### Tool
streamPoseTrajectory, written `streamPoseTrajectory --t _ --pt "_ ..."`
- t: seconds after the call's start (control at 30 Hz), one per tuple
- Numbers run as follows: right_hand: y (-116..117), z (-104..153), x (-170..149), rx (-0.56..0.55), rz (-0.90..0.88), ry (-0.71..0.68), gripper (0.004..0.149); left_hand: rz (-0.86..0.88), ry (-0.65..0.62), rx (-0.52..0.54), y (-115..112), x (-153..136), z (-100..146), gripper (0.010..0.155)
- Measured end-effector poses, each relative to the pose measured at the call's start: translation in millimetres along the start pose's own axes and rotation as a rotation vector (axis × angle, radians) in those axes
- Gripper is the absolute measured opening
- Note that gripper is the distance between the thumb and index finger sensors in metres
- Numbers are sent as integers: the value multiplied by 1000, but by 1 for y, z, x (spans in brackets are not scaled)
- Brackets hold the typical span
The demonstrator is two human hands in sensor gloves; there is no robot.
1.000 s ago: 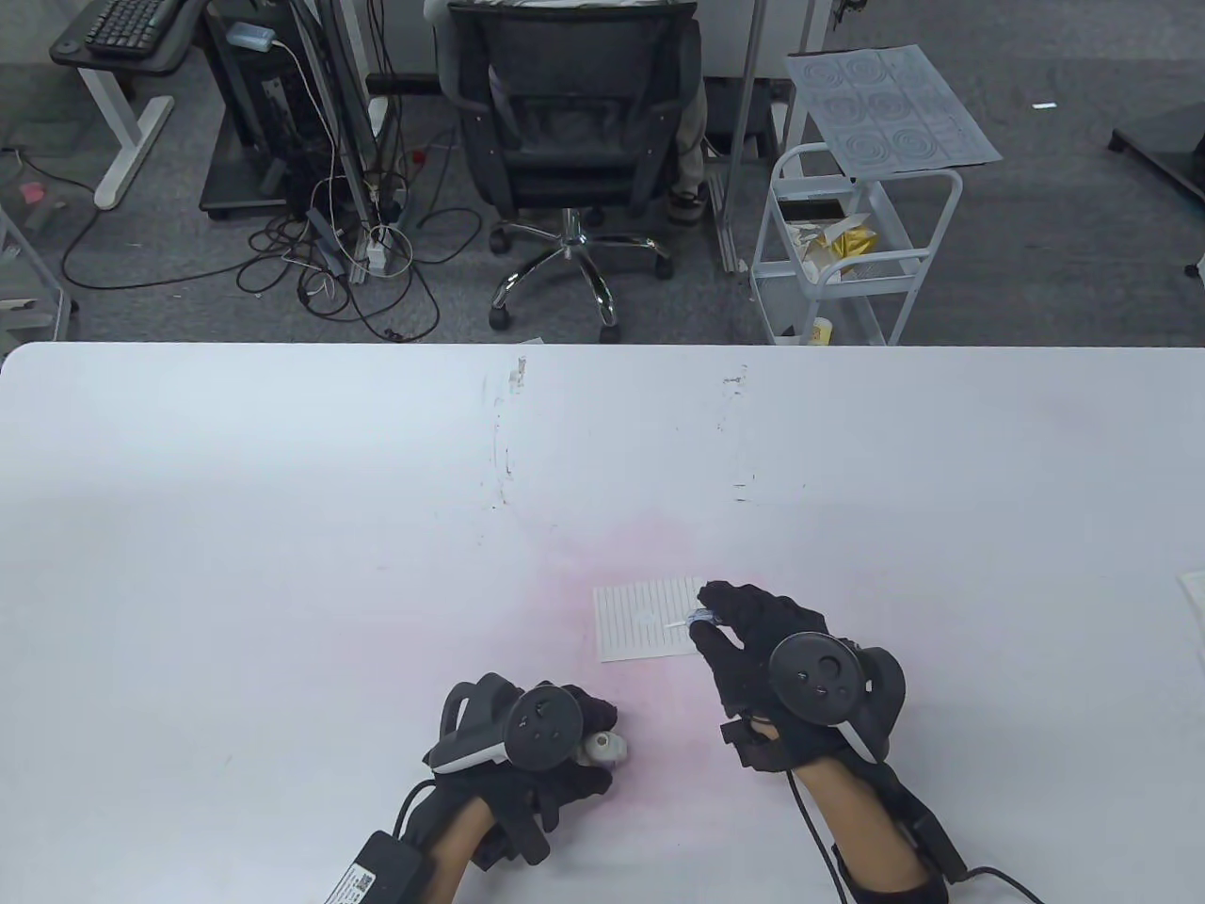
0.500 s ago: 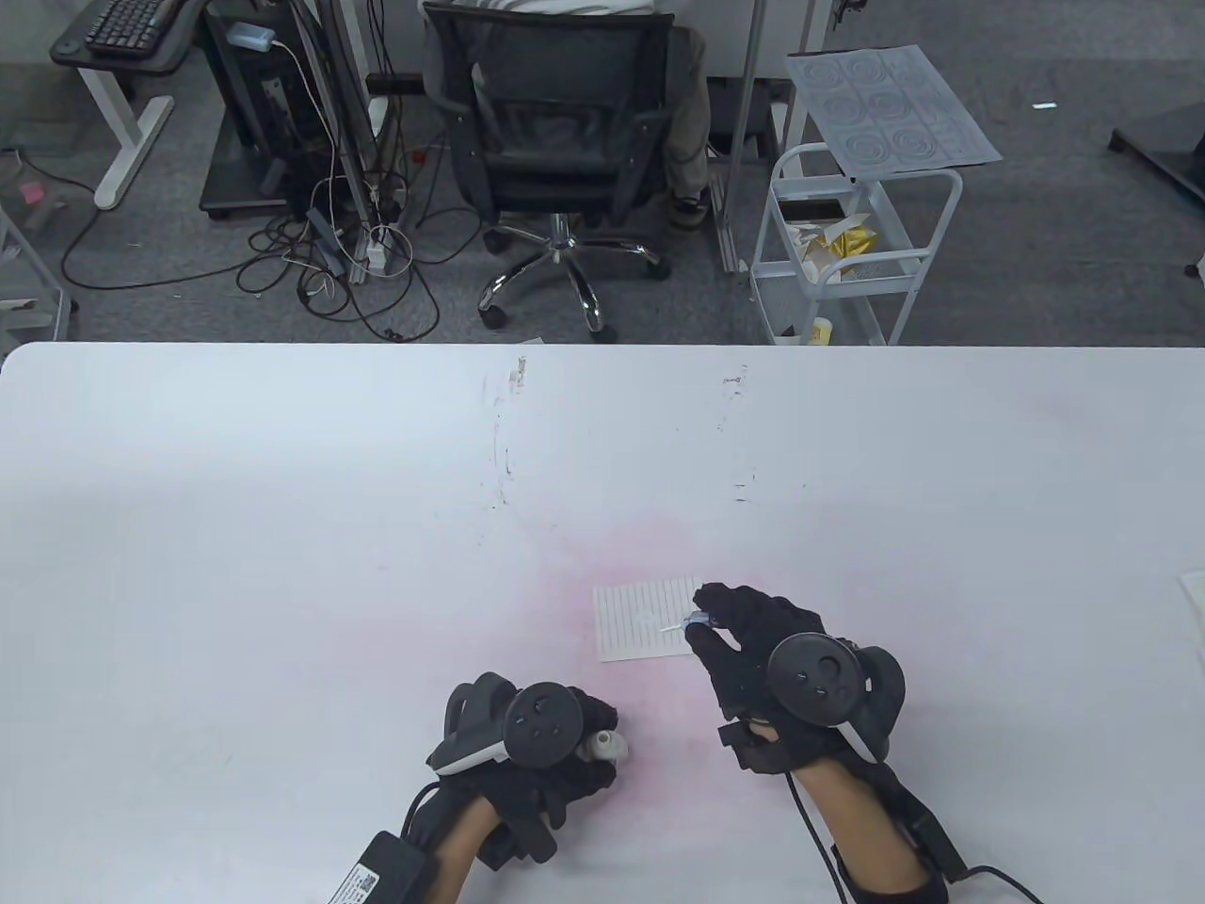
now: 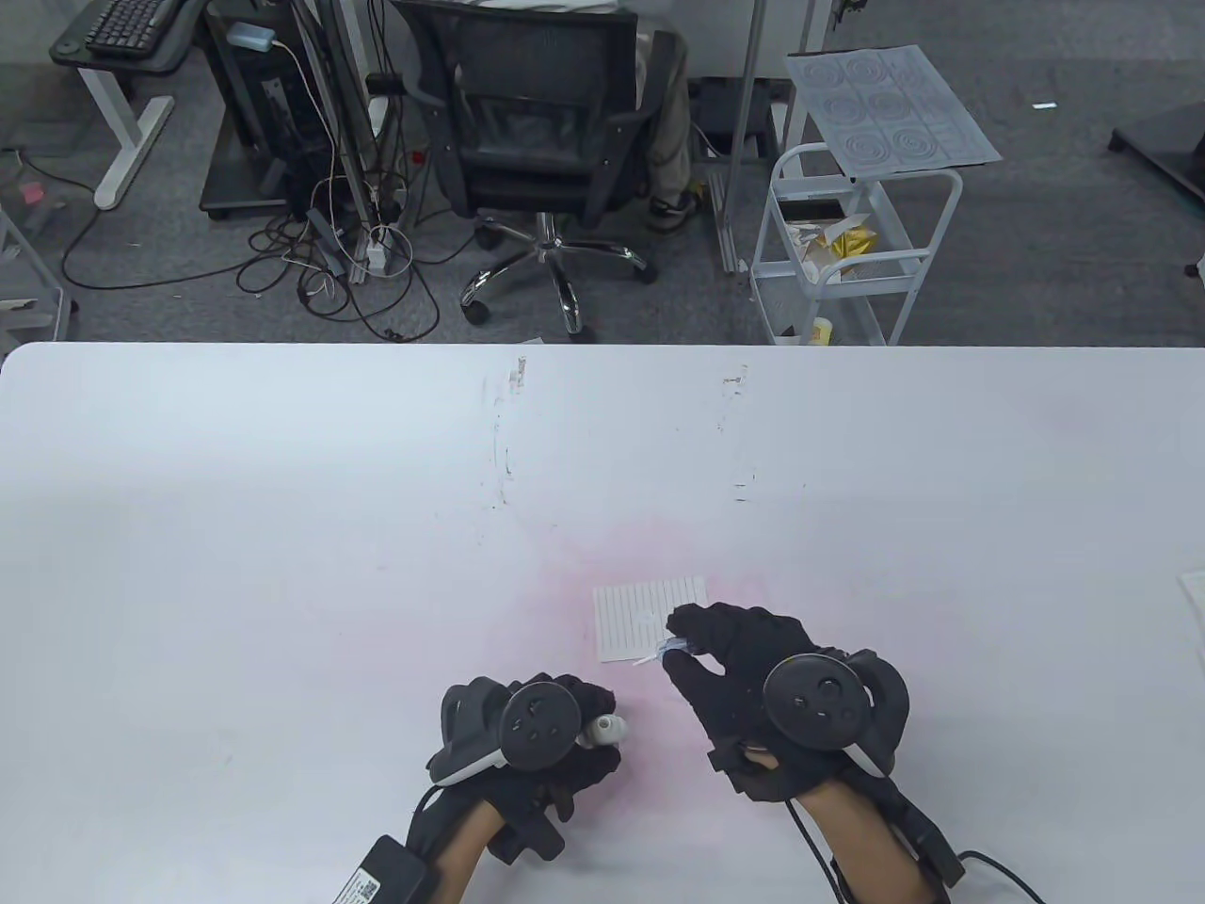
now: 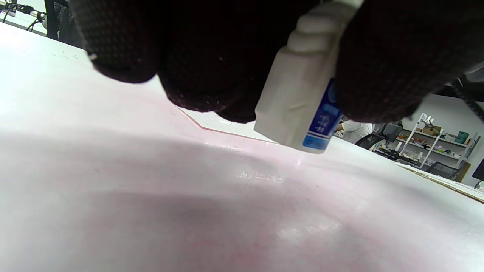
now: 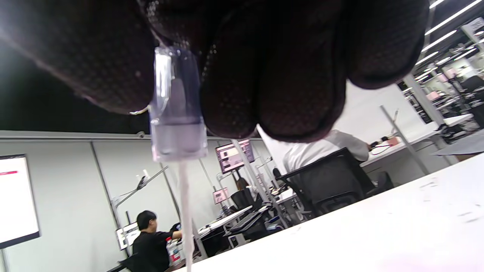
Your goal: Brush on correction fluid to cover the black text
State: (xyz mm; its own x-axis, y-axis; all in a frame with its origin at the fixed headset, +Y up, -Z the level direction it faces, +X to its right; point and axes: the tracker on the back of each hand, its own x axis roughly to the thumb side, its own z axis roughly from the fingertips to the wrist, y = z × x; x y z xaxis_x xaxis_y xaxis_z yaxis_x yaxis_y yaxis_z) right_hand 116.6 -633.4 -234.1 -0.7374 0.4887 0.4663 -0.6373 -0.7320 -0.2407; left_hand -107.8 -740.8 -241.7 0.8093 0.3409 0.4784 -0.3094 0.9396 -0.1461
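Observation:
A small lined paper (image 3: 640,612) lies on the white table (image 3: 282,490) near its front edge; its edge shows in the left wrist view (image 4: 215,122). My right hand (image 3: 692,640) pinches the clear cap of the brush applicator (image 3: 664,650), (image 5: 176,113); the white brush stem points left, its tip at the paper's lower right corner. My left hand (image 3: 574,734) grips the white correction fluid bottle (image 3: 607,727), (image 4: 298,102) with a blue label, held just above the table, left of and in front of the paper.
The table top has a pink stain (image 3: 602,678) around the paper and scuff marks (image 3: 499,443) farther back. A sheet edge (image 3: 1194,593) lies at the table's right edge. An office chair (image 3: 537,122) and a white cart (image 3: 847,245) stand behind the table.
My right hand with the brush has moved left and toward me, off the paper's middle to its lower right corner. My left hand with the bottle has barely shifted. The chair behind rolled left.

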Motion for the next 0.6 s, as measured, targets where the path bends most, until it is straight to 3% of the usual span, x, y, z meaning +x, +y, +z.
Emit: streamPoseTrajectory --t 0.27,0.6 --pt "6 6 29 116 52 -96 47 -10 -9 -23 -2 3 0 61" --pt "25 10 39 219 148 -136 47 -27 -18 -41 -3 8 -1 61"
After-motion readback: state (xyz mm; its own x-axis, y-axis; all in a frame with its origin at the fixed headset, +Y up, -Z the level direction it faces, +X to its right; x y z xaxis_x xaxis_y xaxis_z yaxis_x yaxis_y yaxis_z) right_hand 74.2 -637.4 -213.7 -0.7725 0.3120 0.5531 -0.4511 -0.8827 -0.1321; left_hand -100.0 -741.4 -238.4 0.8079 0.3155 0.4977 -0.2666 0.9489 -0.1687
